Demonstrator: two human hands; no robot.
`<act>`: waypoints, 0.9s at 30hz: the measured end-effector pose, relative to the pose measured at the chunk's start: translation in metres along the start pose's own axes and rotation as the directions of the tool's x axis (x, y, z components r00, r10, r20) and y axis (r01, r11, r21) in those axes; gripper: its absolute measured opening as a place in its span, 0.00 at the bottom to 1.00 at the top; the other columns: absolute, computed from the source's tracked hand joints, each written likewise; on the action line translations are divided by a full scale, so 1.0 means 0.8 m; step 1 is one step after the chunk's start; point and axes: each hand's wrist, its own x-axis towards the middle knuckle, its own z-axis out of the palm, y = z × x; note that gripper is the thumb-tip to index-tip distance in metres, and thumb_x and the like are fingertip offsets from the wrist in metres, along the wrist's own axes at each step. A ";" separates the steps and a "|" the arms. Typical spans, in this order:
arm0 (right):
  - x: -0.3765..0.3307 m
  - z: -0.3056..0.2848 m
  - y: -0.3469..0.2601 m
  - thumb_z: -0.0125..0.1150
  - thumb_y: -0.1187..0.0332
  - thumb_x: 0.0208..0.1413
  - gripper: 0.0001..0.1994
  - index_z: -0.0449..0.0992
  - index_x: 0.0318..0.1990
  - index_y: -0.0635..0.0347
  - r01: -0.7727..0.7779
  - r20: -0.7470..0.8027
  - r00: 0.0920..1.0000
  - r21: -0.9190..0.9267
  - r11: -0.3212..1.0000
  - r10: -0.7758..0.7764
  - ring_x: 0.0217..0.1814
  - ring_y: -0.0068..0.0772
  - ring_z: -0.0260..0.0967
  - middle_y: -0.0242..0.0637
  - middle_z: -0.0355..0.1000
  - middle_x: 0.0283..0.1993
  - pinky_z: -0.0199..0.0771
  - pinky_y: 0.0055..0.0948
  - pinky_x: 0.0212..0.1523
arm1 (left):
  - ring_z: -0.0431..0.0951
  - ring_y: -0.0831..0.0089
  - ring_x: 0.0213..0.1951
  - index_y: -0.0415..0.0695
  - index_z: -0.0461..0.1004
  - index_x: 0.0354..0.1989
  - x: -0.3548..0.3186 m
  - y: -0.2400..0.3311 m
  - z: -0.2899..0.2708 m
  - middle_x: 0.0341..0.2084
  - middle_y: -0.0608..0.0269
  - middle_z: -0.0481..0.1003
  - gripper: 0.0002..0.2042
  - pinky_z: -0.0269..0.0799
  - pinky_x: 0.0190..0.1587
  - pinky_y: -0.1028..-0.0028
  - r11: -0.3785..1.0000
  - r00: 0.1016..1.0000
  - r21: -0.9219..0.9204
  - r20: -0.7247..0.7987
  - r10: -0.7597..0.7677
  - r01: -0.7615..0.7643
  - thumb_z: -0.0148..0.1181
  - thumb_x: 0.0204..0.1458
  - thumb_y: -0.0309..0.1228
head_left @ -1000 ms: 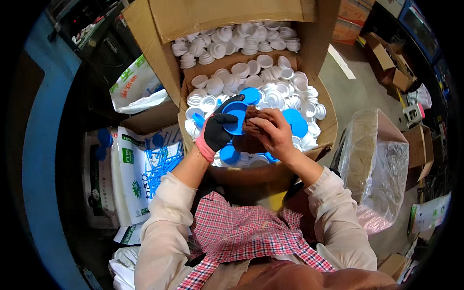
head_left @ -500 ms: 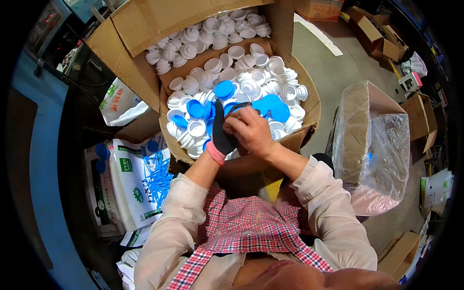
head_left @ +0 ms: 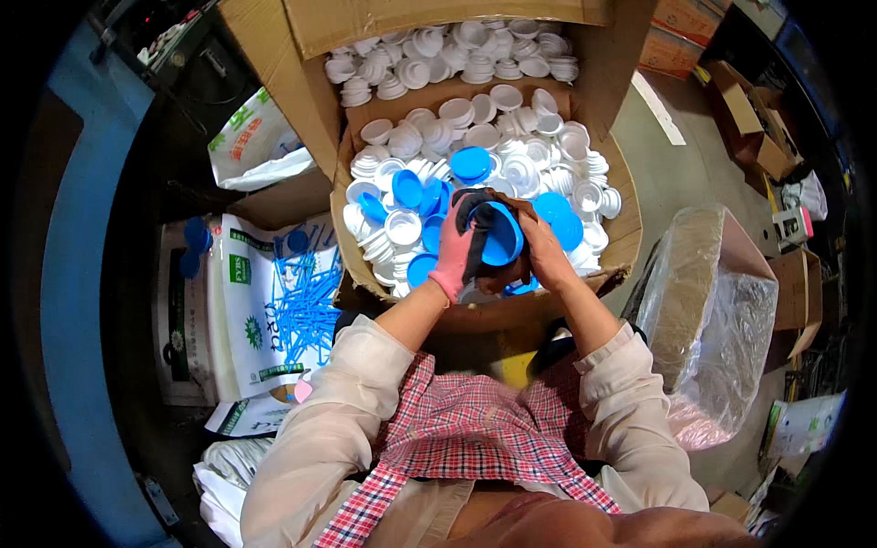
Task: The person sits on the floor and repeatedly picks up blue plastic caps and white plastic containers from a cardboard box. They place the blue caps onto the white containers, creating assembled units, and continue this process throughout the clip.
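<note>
In my left hand (head_left: 458, 239), which wears a pink and black glove, the fingers are wrapped round the left side of a round blue cap (head_left: 502, 236). Its hollow face is turned up toward me. My right hand (head_left: 543, 245) closes on the cap's right side, with its fingertips partly in shadow. Both hands are over the near part of an open cardboard box (head_left: 621, 239). Below them lie many white plastic caps (head_left: 519, 173) and several more blue caps, one blue cap (head_left: 470, 164) just beyond my hands.
Thin blue sticks (head_left: 306, 301) lie on a printed white bag (head_left: 247, 342) at my left. A box lined with clear plastic (head_left: 731, 320) stands at my right. Raised cardboard flaps (head_left: 283, 100) edge the cap box. Further cardboard boxes (head_left: 754, 119) sit at the far right.
My hands were close together, the right pinching near the gloved left thumb. They have now spread round a blue cap. The view has shifted, so the boxes appear further right.
</note>
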 end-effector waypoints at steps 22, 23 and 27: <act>0.034 -0.011 0.013 0.53 0.64 0.60 0.13 0.75 0.47 0.61 0.265 -0.218 0.868 -0.557 0.787 -0.446 0.45 0.48 0.71 0.45 0.71 0.43 0.70 0.35 0.46 | 0.77 0.63 0.38 0.34 0.71 0.50 0.081 -0.058 -0.108 0.38 0.53 0.77 0.21 0.72 0.40 0.71 0.953 0.943 -0.095 -0.150 -0.298 0.286 0.60 0.45 0.28; 0.031 0.000 0.002 0.57 0.71 0.54 0.13 0.74 0.48 0.58 0.404 -0.037 0.828 -0.653 0.641 -0.559 0.44 0.48 0.71 0.43 0.69 0.43 0.72 0.35 0.43 | 0.76 0.63 0.38 0.34 0.71 0.50 0.067 -0.046 -0.104 0.39 0.56 0.76 0.21 0.72 0.40 0.71 0.895 0.924 -0.236 0.032 -0.382 0.378 0.60 0.43 0.25; 0.023 0.024 0.009 0.63 0.77 0.42 0.18 0.73 0.44 0.57 0.497 0.092 0.754 -0.727 0.473 -0.650 0.42 0.48 0.70 0.41 0.67 0.42 0.73 0.38 0.37 | 0.74 0.56 0.48 0.40 0.69 0.53 0.042 -0.023 -0.055 0.47 0.50 0.73 0.20 0.72 0.50 0.64 0.545 0.905 -0.724 0.315 -0.285 0.424 0.53 0.51 0.29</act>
